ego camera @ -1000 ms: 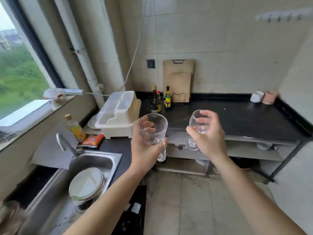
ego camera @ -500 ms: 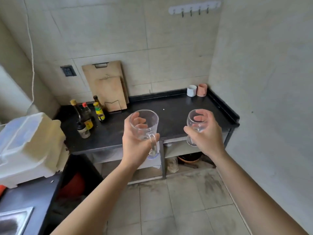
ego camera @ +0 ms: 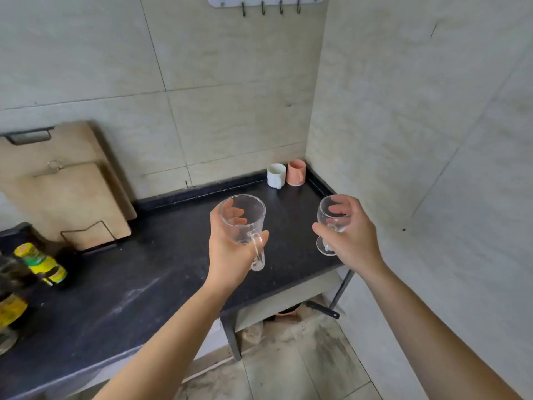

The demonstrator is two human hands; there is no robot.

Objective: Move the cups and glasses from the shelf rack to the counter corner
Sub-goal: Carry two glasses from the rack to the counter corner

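My left hand [ego camera: 227, 249] grips a clear glass mug [ego camera: 245, 223] with a handle, held upright above the black counter [ego camera: 161, 272]. My right hand [ego camera: 350, 238] holds a small clear stemmed glass [ego camera: 331, 219] by its bowl, over the counter's right end. Both hang in the air, apart from each other. In the far right corner of the counter stand a white cup [ego camera: 276, 176] and a pink cup [ego camera: 296, 172], side by side against the wall.
Two wooden cutting boards [ego camera: 66, 194] lean on the back wall in a wire stand at the left. Sauce bottles [ego camera: 40, 264] stand at the counter's left edge. A hook rail [ego camera: 265, 1] hangs high on the wall. A tiled wall closes the right side.
The view has turned right and come closer to the counter. The sink and dish box have left the view. Both hands still carry their glasses, now over the counter's right part.
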